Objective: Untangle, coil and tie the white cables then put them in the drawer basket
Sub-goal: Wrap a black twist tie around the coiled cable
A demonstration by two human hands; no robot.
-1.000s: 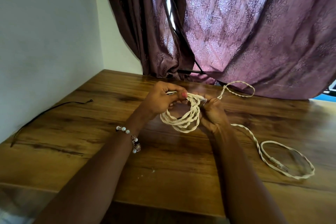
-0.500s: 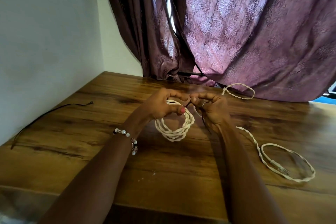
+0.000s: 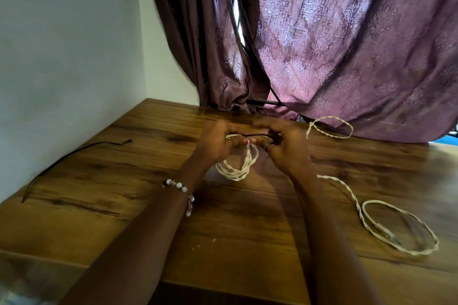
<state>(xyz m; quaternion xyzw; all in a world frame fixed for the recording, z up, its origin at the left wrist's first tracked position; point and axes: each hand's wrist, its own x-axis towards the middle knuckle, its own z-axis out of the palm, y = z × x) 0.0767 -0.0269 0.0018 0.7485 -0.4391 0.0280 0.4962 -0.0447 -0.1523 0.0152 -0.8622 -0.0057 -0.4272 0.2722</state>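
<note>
Two hands meet above the wooden desk (image 3: 104, 205): the left hand (image 3: 218, 142) pinches the top of one coiled white cable (image 3: 238, 168), whose loops hang down to the desk, and the right hand (image 3: 285, 146) is closed on one end of a thin black tie (image 3: 252, 134) stretched between the two hands. A second stretch of white cable (image 3: 396, 228) lies loose to the right of the coil, looping near the desk's front edge, with another loop (image 3: 332, 129) behind the right hand beside the purple curtain (image 3: 347, 44). One more black tie (image 3: 67, 158) lies far left of the coil along the wall. A beaded bracelet (image 3: 183, 192) circles the left wrist.
</note>
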